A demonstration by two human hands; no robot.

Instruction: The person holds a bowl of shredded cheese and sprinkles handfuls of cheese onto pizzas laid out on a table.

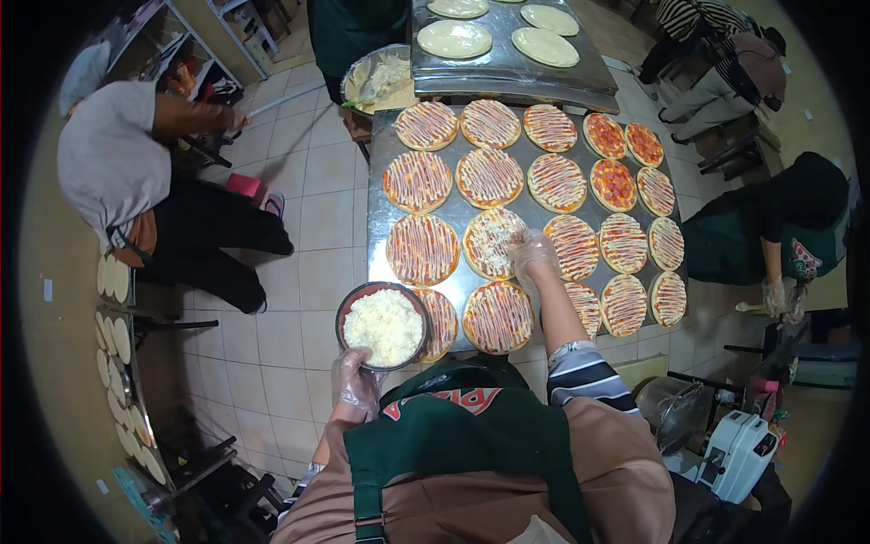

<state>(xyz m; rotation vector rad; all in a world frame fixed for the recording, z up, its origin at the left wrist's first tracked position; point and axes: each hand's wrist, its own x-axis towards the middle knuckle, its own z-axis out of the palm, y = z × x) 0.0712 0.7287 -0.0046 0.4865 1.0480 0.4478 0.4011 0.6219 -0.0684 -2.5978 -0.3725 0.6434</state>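
My left hand (355, 381), in a clear plastic glove, grips the lower rim of a dark bowl (342, 313). White grated cheese (384, 326) fills this bowl, which covers part of a pizza (441, 322) at the table's near left corner. Gloved as well, my right hand (533, 252) hovers at the right edge of a pizza (490, 238) scattered with grated cheese. Its fingers are curled together and point down; whatever is inside them is hidden. Around it lie several pizza bases striped with pale and reddish sauce, such as the pizza (498, 317) just below.
A metal table (379, 131) carries the rows of pizzas, including red-topped pizzas (613, 185) at the right. Beyond it, another metal table (507, 77) holds pale dough rounds (454, 40) beside a large basin (381, 82). Co-workers stand left (118, 154), right (770, 218) and at the back.
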